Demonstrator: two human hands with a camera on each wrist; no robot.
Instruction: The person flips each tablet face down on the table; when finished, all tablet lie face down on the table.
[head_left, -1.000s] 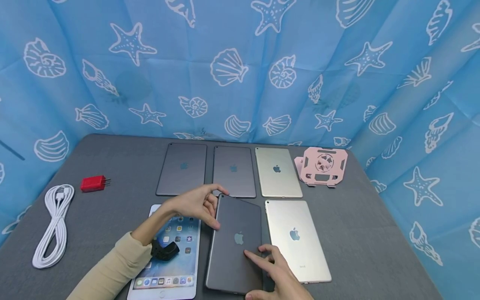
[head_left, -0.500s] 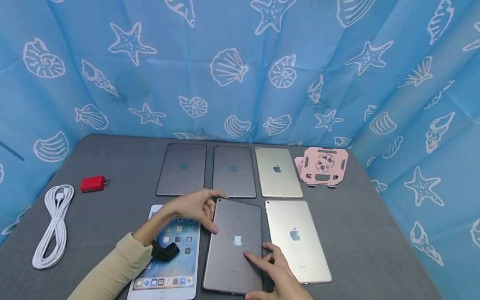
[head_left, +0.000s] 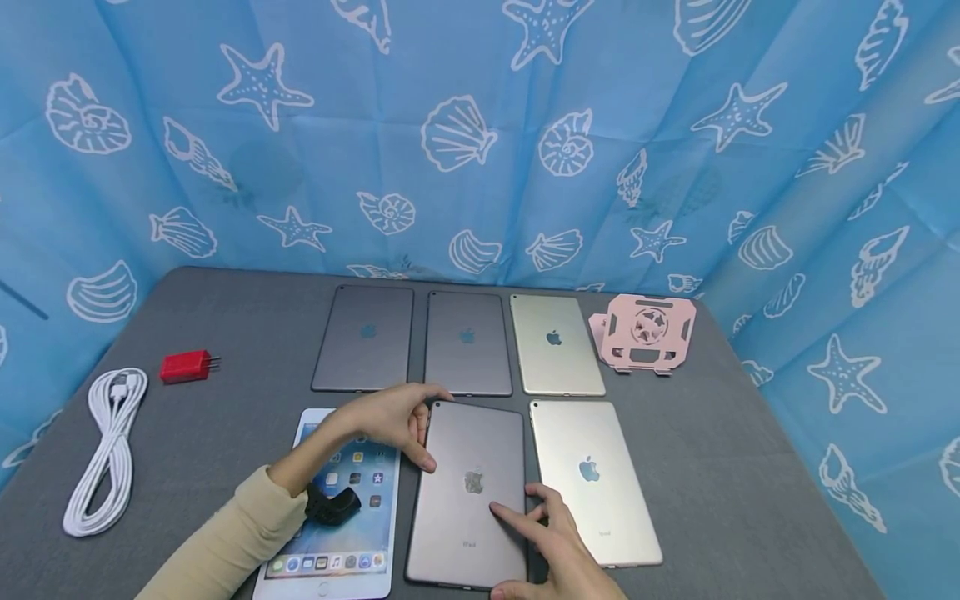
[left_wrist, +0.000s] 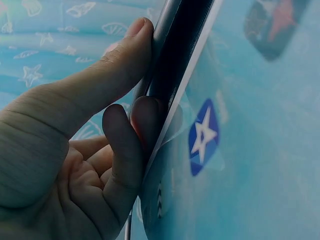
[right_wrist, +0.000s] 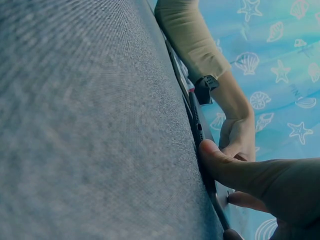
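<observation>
A dark grey iPad (head_left: 450,558) lies back up at the front centre of the table, between my hands. My left hand (head_left: 390,419) grips its upper left edge. In the left wrist view the left thumb (left_wrist: 127,55) lies along the tablet's edge, with curled fingertips just below. My right hand (head_left: 553,546) holds the lower right corner: the index finger touches the back, and the thumb (right_wrist: 212,155) presses the bottom edge beside the charging port. Beneath my left wrist lies a white iPad (head_left: 352,529), its lit-looking screen of icons facing up. A silver iPad (head_left: 607,500) lies face down at right.
Along the back lie two grey iPads (head_left: 360,362) (head_left: 468,371) and a gold one (head_left: 561,367), all backs up. A pink tablet stand (head_left: 617,327) is at their right. On the left are a red charger plug (head_left: 184,367) and a coiled white cable (head_left: 112,446).
The far edge of the dark grey iPad has come down, so it lies flatter and slightly nearer me. My left hand has lowered with it; my right hand has barely moved.
</observation>
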